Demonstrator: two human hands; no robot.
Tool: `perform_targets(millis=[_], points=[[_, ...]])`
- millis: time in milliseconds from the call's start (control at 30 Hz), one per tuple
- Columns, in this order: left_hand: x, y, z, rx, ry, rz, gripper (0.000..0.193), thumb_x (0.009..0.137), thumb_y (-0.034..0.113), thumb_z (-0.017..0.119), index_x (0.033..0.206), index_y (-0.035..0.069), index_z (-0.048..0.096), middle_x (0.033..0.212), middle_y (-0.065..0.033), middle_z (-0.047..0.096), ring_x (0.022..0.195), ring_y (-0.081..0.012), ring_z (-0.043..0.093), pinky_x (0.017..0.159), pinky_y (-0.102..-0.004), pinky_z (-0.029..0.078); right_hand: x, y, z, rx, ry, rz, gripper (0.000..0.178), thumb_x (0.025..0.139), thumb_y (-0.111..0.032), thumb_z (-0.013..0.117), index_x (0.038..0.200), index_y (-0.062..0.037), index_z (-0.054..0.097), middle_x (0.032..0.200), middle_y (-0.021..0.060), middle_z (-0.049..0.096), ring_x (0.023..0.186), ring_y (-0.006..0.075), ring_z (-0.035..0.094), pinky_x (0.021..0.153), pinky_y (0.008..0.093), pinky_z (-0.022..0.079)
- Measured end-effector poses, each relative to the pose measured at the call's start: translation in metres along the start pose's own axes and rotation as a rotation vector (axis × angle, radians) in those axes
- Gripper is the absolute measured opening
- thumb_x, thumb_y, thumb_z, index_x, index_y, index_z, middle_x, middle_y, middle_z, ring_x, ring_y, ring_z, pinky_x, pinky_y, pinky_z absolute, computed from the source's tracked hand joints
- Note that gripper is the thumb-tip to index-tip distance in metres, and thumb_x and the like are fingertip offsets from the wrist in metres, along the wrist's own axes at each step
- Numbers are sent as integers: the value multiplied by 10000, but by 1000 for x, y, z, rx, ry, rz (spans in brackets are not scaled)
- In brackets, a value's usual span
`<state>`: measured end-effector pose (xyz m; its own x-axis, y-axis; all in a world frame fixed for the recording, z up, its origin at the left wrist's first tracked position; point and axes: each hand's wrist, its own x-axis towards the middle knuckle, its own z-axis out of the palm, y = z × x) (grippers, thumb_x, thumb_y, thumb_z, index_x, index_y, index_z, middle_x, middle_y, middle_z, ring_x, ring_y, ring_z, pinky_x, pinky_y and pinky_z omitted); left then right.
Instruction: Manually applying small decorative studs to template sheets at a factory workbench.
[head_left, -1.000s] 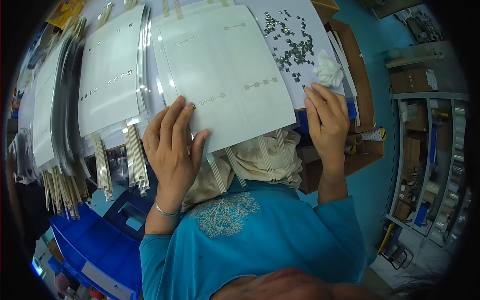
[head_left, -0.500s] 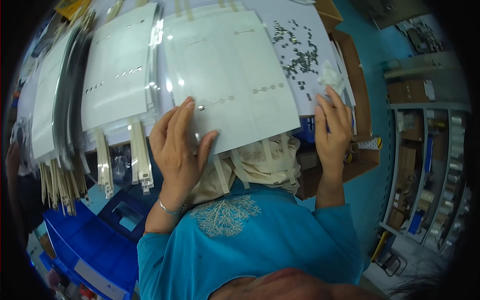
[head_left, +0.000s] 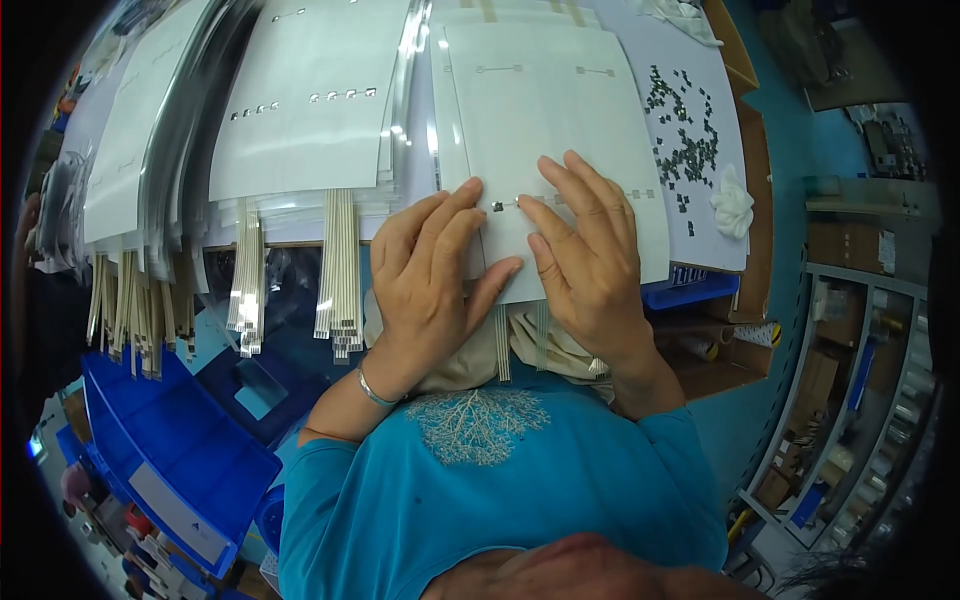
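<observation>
The right hand has its fingers spread, thumb standing apart from the index finger, over the near part of the white sheet. The index fingertip meets a tiny shiny piece in the row of small square pads running across the sheet; whether it presses on that piece or only hovers cannot be told. Just left of that fingertip, a dark square chip sits on the same row. The left hand lies along the sheet's left edge, its fingers loosely extended and the thumb reaching over the near left corner.

Flat ribbon strips hang from the sheet's near edge, in front of a beige cloth. To the right of the sheet, many small dark pieces are scattered on the pale counter, with a crumpled white cloth beyond them. A blue tray is near the sheet's lower right corner. To the left of the sheet is a stack of similar sheets, with bundled strips hanging down; farther left stands another stack.
</observation>
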<state>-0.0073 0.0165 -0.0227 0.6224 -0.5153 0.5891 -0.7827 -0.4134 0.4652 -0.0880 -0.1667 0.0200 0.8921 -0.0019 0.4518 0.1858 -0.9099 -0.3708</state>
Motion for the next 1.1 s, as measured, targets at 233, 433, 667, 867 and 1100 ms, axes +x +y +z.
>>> perform_targets(millis=[233,433,667,867,1100], points=[[0,-3,0,-2,1,7,544,858,318,910,1268,55,670,1453,-114,714,1257,-321,655,1066,-437,462,4,-10,-1,-119,-70,-46,311,953,-21,729,1256,34,772,1474,229,653,1455,438,558,1166,600,441],[3,0,0,-3,7,18,539,855,318,913,1257,56,670,1449,-114,714,1257,-318,656,1065,-438,463,-2,6,-2,66,92,57,288,959,-62,750,1243,-42,798,1470,216,657,1461,447,547,1174,590,430],[0,-2,-1,20,-3,9,545,859,324,908,1266,54,667,1466,-111,703,1268,-314,652,1074,-438,461,2,-4,0,-64,-52,-111,318,910,-35,758,1223,-45,806,1522,220,621,1495,434,514,1184,606,413],[4,3,-4,63,-45,14,596,874,343,895,1359,69,683,1484,-95,687,1293,-297,636,1091,-431,452,1,6,-4,16,37,-38,396,841,60,711,1210,-40,815,1530,219,619,1480,424,537,1170,610,429],[10,5,-17,228,-145,98,499,931,371,839,1344,107,747,1481,-98,680,1241,-297,657,1035,-436,485,1,11,1,-81,45,-105,397,843,88,693,1199,-36,818,1458,200,675,1431,412,583,1142,588,462]])
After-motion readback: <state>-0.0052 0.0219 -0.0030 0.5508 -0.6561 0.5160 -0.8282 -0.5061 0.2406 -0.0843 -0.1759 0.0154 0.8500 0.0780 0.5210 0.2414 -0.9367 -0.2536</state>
